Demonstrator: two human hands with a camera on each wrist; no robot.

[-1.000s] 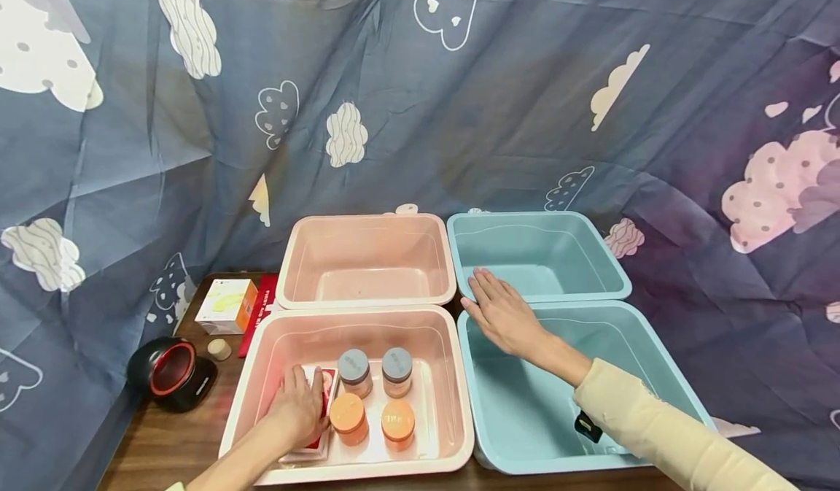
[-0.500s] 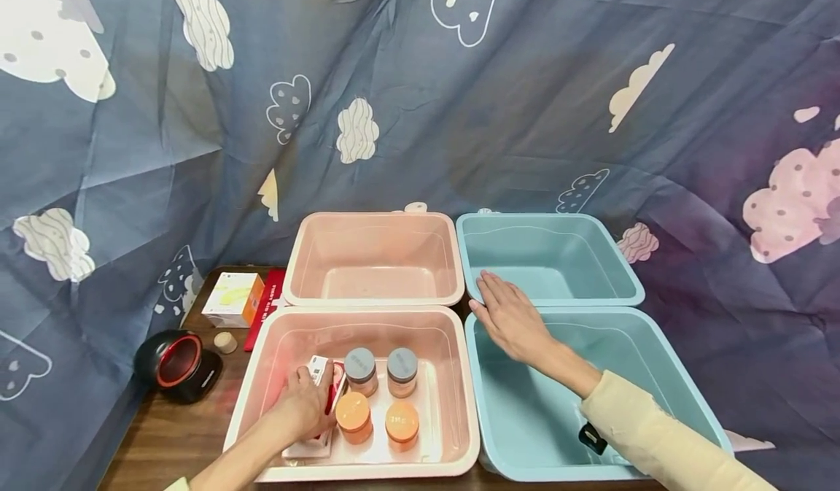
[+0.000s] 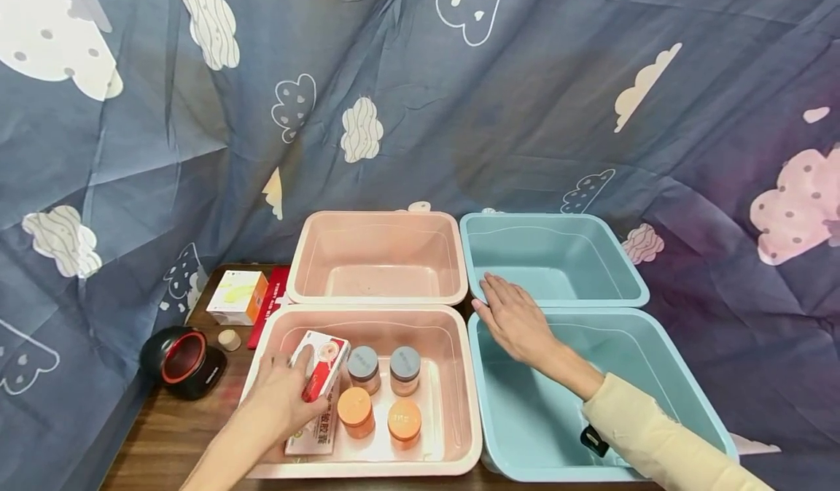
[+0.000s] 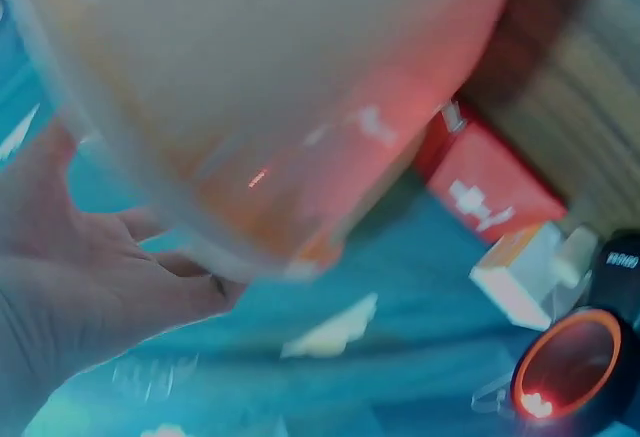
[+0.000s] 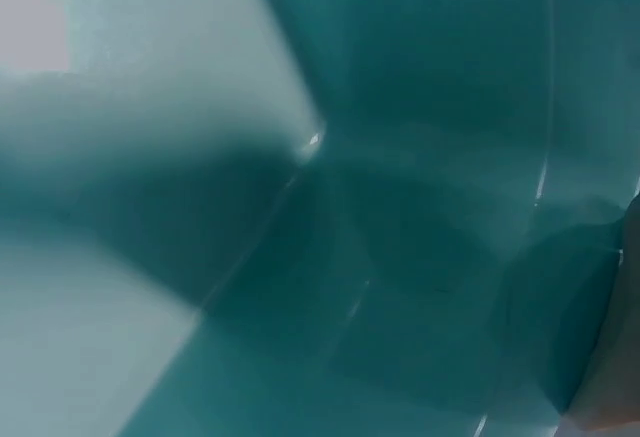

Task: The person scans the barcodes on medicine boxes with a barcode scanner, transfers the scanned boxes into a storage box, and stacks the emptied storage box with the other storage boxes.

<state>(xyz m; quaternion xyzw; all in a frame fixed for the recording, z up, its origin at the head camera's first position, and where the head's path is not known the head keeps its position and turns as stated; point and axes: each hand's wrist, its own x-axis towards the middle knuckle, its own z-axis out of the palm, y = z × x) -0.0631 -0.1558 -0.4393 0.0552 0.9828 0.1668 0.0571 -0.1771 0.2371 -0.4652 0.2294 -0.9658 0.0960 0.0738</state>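
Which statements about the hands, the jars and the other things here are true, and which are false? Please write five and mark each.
1. The left hand grips a red-and-white box. True.
2. The two orange-lidded jars stand nearer to the person than the two grey-lidded jars. True.
3. The right hand grips an orange-lidded jar. False: it holds nothing, and its fingers are straight.
4. The red first aid kit lies inside a blue bin. False: it lies on the wooden table, beside the pink bins.
5. The black device with a red ring stands outside the bins. True.
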